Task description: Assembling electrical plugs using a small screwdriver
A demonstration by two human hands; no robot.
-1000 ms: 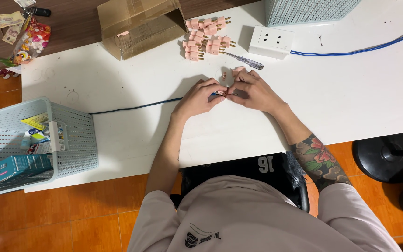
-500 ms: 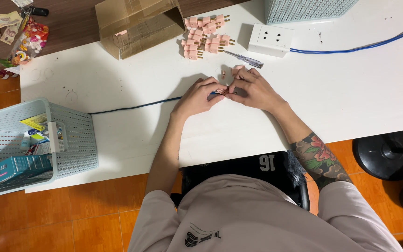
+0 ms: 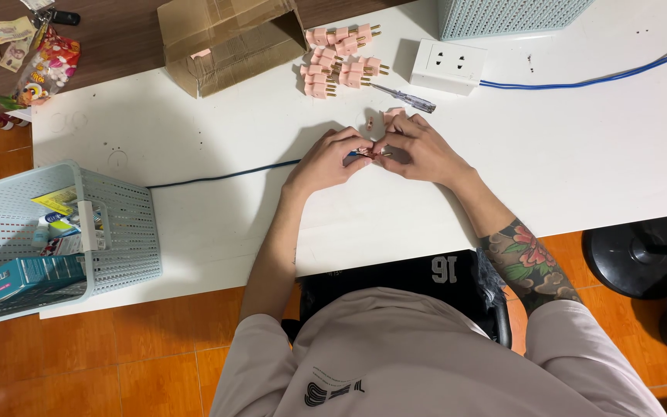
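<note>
Both hands meet at the middle of the white worktop [image 3: 218, 131]; the left hand [image 3: 326, 161] pinches the end of a dark cable [image 3: 218, 176] that runs off to the left, its fingers narrowed around it; the right hand [image 3: 418, 147] is closed on a small pink plug part [image 3: 368, 150] held against that cable end, though the contact itself is too small to make out. The step in hand looks like fitting the cable's wires into the plug; the next move would call for steady fingers and likely the screwdriver [image 3: 404, 97] lying just beyond the hands. Loose pink pieces [image 3: 390, 116] lie just beyond the right hand; a heap of pink plugs [image 3: 341, 58] sits farther off, left of a white socket block [image 3: 448, 66].
</note>
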